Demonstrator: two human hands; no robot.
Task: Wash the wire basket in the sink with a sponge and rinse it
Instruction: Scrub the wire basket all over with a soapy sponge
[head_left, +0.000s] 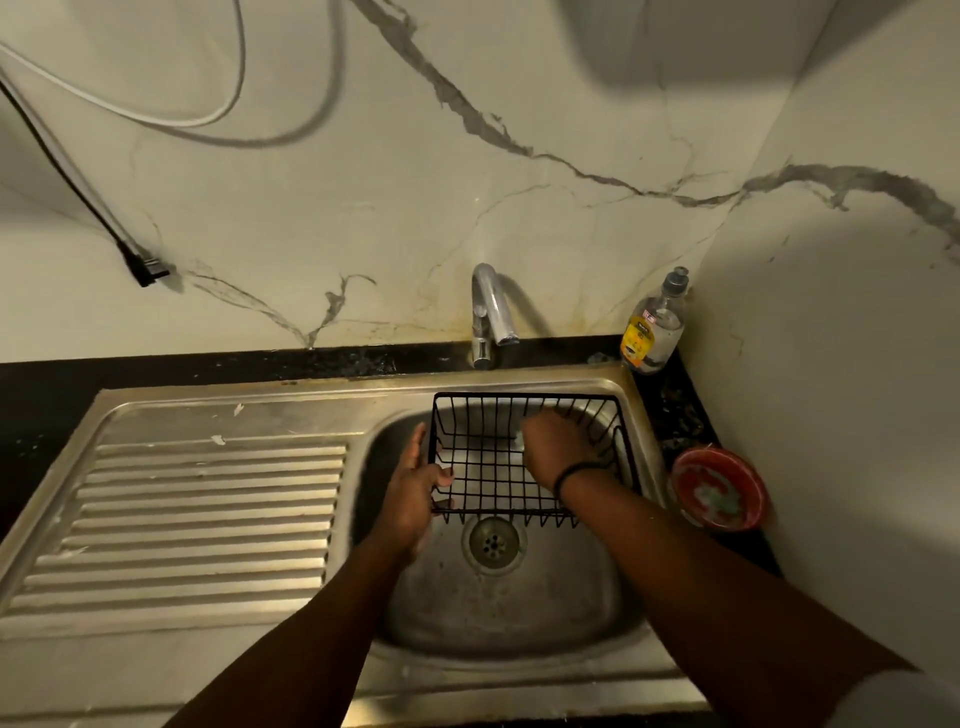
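Over sink (524, 613): wire basket (524, 457) mouth up, long axis left-right; left hand (415, 488) fingers grasping rim; right hand (558, 447) fingers clutching sponge (519, 439).

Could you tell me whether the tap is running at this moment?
Off: no water falls from the tap spout above the wire basket.

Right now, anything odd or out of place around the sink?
A black power plug hangs loose against the wall left of the faucet, not plugged in. Wire basket and sink look normal.
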